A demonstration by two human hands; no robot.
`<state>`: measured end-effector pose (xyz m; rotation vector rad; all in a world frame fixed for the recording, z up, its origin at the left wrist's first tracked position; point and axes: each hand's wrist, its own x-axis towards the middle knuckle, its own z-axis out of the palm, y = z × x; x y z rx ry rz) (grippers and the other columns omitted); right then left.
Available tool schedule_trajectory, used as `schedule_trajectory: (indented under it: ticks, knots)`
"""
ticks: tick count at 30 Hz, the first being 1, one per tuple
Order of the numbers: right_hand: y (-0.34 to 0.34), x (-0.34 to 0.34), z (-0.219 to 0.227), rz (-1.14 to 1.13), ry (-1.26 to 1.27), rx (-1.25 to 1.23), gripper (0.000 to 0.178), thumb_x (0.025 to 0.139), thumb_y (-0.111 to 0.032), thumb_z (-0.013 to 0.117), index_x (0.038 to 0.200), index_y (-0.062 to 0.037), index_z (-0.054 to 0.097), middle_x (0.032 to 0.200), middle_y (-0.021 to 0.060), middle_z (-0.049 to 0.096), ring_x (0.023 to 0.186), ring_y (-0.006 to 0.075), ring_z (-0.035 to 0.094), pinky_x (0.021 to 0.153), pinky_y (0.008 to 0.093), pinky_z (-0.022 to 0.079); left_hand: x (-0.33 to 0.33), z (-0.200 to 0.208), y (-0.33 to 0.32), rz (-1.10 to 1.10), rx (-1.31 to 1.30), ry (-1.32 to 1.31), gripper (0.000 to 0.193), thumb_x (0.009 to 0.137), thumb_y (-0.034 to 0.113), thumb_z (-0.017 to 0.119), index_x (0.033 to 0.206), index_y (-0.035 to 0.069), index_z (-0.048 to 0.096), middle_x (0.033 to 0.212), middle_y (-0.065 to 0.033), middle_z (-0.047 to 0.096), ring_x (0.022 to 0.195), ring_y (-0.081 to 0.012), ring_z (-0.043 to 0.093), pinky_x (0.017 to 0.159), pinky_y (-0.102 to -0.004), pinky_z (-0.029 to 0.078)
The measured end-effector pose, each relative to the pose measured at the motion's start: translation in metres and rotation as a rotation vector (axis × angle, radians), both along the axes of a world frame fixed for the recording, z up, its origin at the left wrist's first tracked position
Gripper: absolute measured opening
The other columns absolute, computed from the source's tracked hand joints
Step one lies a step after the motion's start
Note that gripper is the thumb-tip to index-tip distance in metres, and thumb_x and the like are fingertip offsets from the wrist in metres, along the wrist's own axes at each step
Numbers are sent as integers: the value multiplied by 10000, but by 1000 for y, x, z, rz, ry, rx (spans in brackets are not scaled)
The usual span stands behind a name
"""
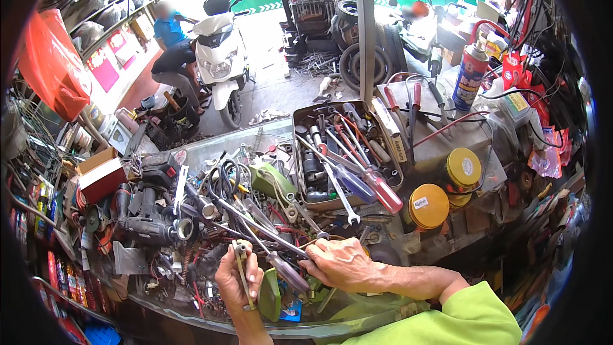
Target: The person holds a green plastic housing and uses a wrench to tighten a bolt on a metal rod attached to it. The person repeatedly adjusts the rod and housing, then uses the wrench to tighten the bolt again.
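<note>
In my left hand (234,276), near the bench's front edge, is a narrow metal bar with a round end (242,278), held upright. My right hand (345,264) reaches over the tool pile with its fingers closed at the end of a long metal rod (265,231), which slants up to the left. Between my hands lies a screwdriver with a purple see-through handle (287,273). Close to my left hand a green piece (270,295) stands tilted. An open-ended wrench (343,199) leans out of a metal box (319,206) above my right hand.
Loose tools and parts cover the bench, with a power drill (147,214) at left. Yellow-lidded tins (429,206) and a spray can (470,76) stand at right. A metal post (366,32) rises behind the box. Beyond, a person in blue (168,29) sits beside a white scooter (220,51).
</note>
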<state>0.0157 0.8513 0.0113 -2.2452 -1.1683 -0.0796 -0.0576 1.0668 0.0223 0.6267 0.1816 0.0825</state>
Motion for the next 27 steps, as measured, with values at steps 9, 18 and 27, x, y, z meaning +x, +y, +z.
schedule_trajectory:
  ticks: [9,18,27]
  knots:
    - [-21,10,60,-80,-164,-4,205,884,-242,611,847,-42,580,753,112,589,655,249,647,479,373,502,-1,-2,8,34,-74,-45,395,1033,311,343,1000,-49,499,516,-116,407,275,-181,319,238,-251,306]
    - [-23,131,67,-321,-162,-179,107,795,-70,565,736,2,618,755,190,631,693,364,635,644,451,485,-3,3,2,33,8,-14,372,1035,315,345,1013,-18,510,523,-90,438,260,-167,358,239,-244,305]
    - [0,161,86,-328,-33,-662,203,812,-164,641,958,-43,713,900,159,708,840,292,697,751,397,540,-5,9,-2,-7,38,12,409,1016,354,364,1000,6,579,516,-85,426,296,-173,346,298,-263,274]
